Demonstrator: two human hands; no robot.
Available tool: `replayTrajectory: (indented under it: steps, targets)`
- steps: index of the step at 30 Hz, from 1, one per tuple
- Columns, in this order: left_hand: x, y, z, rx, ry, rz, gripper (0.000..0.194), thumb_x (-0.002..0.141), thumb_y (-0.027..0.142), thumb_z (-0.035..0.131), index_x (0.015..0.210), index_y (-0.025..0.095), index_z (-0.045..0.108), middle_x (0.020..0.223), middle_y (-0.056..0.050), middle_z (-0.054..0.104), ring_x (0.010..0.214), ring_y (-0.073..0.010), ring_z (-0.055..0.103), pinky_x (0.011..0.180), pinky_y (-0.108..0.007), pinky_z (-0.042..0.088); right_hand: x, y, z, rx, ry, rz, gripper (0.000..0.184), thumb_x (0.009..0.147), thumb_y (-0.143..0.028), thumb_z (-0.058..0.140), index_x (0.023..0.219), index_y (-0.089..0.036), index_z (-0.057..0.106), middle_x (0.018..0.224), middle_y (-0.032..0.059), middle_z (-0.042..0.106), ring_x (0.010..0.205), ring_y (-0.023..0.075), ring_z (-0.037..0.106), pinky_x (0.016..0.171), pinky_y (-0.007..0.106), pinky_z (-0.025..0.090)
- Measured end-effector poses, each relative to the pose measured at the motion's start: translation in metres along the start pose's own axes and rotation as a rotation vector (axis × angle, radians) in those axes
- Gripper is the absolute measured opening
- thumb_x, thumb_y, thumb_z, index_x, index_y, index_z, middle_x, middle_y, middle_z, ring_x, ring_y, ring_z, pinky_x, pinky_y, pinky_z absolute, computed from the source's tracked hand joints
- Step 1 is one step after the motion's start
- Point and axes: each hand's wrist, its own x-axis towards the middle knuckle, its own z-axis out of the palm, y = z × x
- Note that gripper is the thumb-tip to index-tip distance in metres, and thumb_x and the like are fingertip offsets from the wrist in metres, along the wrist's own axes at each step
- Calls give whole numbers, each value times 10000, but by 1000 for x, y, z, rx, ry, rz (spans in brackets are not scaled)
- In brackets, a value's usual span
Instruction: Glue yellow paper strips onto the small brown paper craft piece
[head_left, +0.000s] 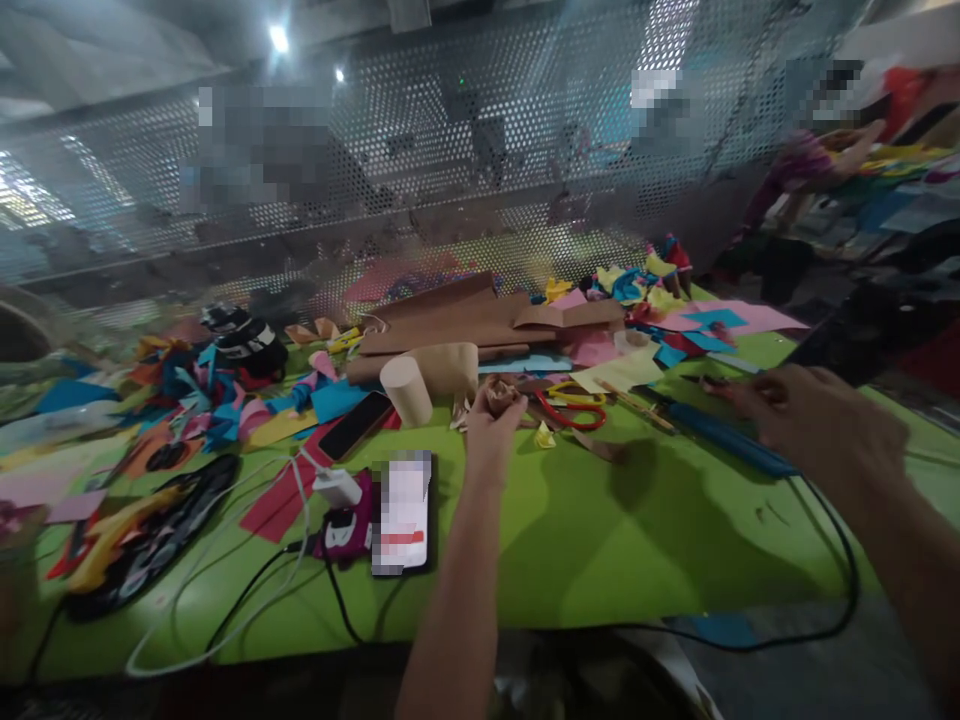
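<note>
My left hand (491, 415) is closed around a crumpled piece of brown paper (501, 393), above the middle of the green table. My right hand (814, 415) is at the right with its fingers pinched together. A small brownish bit (716, 388) shows at those fingertips, too blurred to name. Just below them lies a blue glue gun (727, 435), whose black cord runs off the table's front edge. Scissors with red and yellow handles (574, 408) rest beside my left hand. A scrap of yellow paper (544, 435) lies in front of them.
Left of my left hand stand a cream cardboard tube (407, 390), a lit phone (405, 515) and a dark phone (356, 425). White and black cables loop around a purple adapter (349, 525). Brown cardboard (450, 320) and coloured paper line the back, before a perforated metal screen (420, 180).
</note>
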Motion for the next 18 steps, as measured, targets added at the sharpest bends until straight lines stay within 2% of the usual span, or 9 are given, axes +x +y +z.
replayTrajectory:
  steps: [1,3,5,7,10,13,18]
  targets:
    - [-1,1,0,3,3,-1,339,558,249,859,833,177,675,741,32,633,677,-97,584,651,-216,501,-7,-12,0,101,-7,-109,225,893,-421,595,897,-218,694,1014,167,723,829,292,657,599,360,380]
    - [-2,1,0,-9,-7,-1,340,574,257,850,855,181,675,762,28,638,687,-109,592,660,-237,522,-24,-44,1,272,-121,-338,145,877,-348,605,880,-223,678,923,99,737,814,245,664,658,332,423]
    - [-3,0,0,-19,-21,7,341,581,263,843,864,185,670,769,28,638,690,-114,595,658,-248,534,-42,-83,4,359,-285,-492,189,909,-392,565,903,-234,669,920,56,741,773,206,666,645,295,432]
    - [-3,-2,0,-13,-6,20,333,571,261,843,840,183,662,749,32,633,678,-108,585,647,-236,528,-58,-119,9,276,-382,-554,249,892,-457,584,930,-221,655,928,68,747,790,236,678,616,300,403]
    - [-2,-4,0,6,11,22,322,561,262,846,808,178,658,729,32,634,666,-99,577,646,-219,510,-72,-154,19,75,-401,-575,355,855,-443,627,1066,-158,642,964,144,753,808,293,700,587,316,358]
    - [-2,-4,1,12,-2,19,307,565,278,844,786,175,658,722,30,630,657,-98,573,646,-223,505,-73,-163,28,44,-444,-595,322,862,-344,607,1128,-170,651,914,133,762,776,279,709,580,311,327]
    - [-5,-2,4,11,-8,8,266,563,278,833,709,169,640,667,37,597,596,-80,510,589,-210,475,-62,-147,31,96,-451,-542,189,910,-270,511,932,-210,690,879,96,767,791,252,704,586,303,318]
